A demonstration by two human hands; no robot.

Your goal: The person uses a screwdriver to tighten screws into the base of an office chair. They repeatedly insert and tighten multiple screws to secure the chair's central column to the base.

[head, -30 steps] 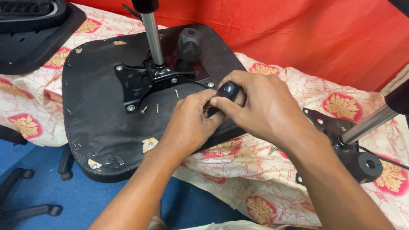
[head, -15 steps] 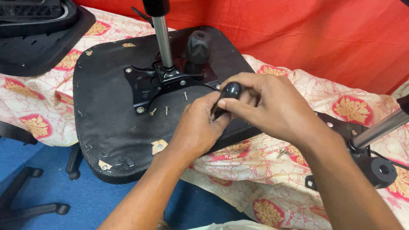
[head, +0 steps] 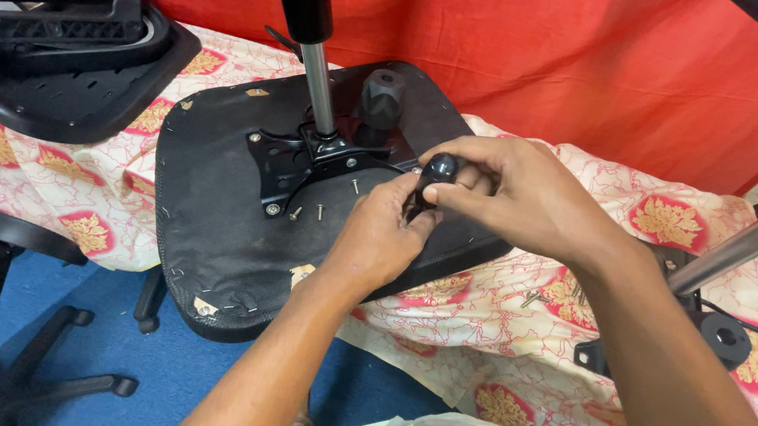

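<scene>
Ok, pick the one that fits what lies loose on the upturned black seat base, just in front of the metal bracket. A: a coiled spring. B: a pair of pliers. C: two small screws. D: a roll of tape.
C: two small screws lie on the black seat base by the metal bracket, left of the hands working a round black knob.

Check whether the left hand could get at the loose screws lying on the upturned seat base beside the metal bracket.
Probably yes: the loose screws lie uncovered on the seat base just beside the left hand, though its fingers now grip the black knob.
</scene>
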